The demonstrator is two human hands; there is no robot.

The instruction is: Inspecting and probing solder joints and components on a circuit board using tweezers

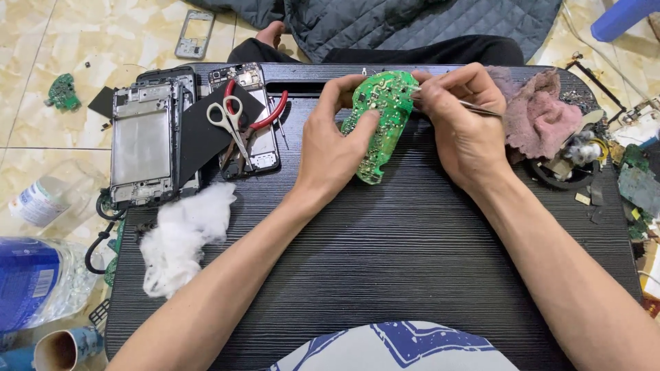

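My left hand (333,141) grips a long green circuit board (385,130), holding it tilted above the black ribbed lap table (385,268). My right hand (464,120) pinches thin metal tweezers (481,108), whose tips touch the upper part of the board. Both forearms reach in from the bottom of the view.
At the left lie a dismantled phone frame (143,144), white-handled scissors (230,124), red-handled pliers (265,120) and a wad of white cotton (182,237). A pinkish rag (540,113) and scattered parts sit at the right. Plastic bottles (34,275) lie on the tiled floor.
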